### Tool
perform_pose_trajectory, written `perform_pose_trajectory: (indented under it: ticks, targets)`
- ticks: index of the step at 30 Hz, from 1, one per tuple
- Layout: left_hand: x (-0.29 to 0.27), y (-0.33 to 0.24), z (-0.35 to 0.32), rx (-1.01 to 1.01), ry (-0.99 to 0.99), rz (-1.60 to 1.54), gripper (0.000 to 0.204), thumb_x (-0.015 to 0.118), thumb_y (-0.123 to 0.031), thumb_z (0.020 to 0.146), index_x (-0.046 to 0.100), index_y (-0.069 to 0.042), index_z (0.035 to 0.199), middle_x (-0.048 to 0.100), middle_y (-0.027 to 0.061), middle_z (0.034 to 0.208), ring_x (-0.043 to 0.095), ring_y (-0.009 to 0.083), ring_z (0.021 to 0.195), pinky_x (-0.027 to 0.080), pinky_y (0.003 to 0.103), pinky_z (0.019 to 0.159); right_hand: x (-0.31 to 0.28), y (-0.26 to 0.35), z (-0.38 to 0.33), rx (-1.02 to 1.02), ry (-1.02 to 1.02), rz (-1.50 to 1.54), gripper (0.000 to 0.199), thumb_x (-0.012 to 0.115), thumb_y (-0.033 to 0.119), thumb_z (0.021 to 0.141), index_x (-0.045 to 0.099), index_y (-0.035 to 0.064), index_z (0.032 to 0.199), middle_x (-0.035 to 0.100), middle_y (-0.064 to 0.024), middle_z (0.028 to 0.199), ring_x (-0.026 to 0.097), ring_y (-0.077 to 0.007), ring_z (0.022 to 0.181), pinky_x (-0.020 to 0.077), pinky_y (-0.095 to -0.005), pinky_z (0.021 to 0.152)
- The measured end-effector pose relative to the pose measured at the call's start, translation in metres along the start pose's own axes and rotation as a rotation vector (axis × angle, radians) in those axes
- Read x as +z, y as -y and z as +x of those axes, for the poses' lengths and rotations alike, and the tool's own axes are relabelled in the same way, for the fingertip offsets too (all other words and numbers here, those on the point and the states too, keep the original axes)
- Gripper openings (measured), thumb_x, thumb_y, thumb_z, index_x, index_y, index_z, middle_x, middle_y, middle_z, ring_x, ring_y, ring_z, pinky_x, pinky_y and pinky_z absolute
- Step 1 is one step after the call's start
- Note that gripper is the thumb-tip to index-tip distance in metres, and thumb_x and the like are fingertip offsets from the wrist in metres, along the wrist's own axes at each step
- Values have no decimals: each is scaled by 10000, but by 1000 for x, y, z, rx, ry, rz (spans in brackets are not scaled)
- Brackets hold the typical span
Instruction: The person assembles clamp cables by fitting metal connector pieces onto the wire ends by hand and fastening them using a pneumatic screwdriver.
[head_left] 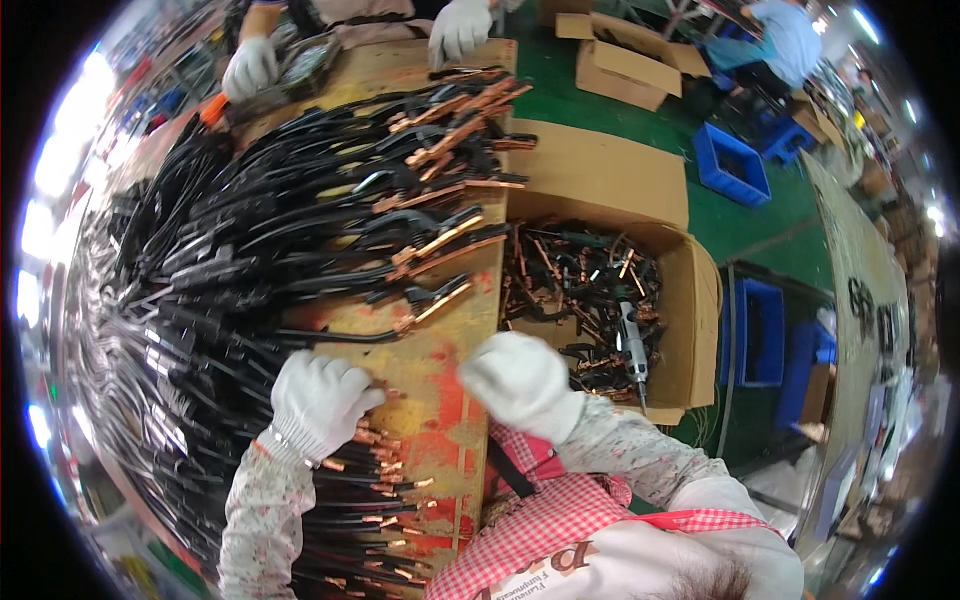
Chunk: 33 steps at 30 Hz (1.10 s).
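Note:
My left hand (322,405), in a white knit glove, is on the table over a bundle of black cables (350,500) with bare copper ends. Its fingers are curled together, and a small copper tip pokes out beside the thumb, seemingly a cable end. My right hand (522,385), gloved the same way, hovers past the table's edge near an open cardboard box (700,310). Motion smears its fingers, so whether they hold anything cannot be told. Ahead of my left hand lie several black cables fitted with copper-jawed clamps (440,300).
The box contains loose copper-jawed clamps (560,270), with a grey power screwdriver (630,340) above them. Across the table (445,400) are another person's gloved hands (250,68). Blue crates (730,165) and another carton (625,75) stand on the green floor. A long bench (850,260) runs at right.

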<state>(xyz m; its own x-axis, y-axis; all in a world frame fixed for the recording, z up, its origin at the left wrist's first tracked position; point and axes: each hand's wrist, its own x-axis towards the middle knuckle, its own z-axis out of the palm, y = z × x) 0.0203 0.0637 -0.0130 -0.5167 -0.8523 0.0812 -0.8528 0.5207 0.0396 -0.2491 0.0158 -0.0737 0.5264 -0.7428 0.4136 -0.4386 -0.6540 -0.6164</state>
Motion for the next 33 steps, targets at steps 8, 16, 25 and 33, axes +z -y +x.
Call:
perform_pose_trajectory:
  ticks: [8, 16, 25, 33]
  targets:
    - [-8, -11, -4, -107, 189, -46, 307, 780, -293, 752, 563, -118, 623, 579, 76, 574, 590, 305, 544, 436, 433, 538, -14, -170, -34, 899, 203, -116, 434, 562, 362, 940, 659, 29, 1201, 642, -242, 1183, 617, -402, 1125, 482, -454, 991]
    - [-2, -14, 3, -145, 131, -92, 256, 782, -267, 740, 585, -129, 652, 582, 60, 619, 594, 296, 595, 421, 426, 585, 40, -252, 38, 920, 350, -453, 505, 602, 325, 936, 490, 99, 1373, 611, -211, 1261, 614, -390, 1151, 507, -485, 967]
    - [4, -12, -2, -166, 140, -66, 222, 749, -243, 748, 583, -128, 655, 574, 67, 636, 587, 305, 625, 417, 439, 607, -33, -221, -8, 623, 464, -557, 255, 596, 242, 870, 633, 104, 1081, 694, -153, 1037, 679, -355, 978, 542, -492, 818]
    - [-51, -81, 0, -150, -112, -217, 309, 778, -202, 690, 671, -92, 958, 641, 92, 937, 621, 320, 869, 486, 429, 799, -72, -136, -63, 324, 697, -259, 248, 615, 318, 880, 686, 97, 966, 648, -146, 965, 665, -356, 909, 549, -471, 779]
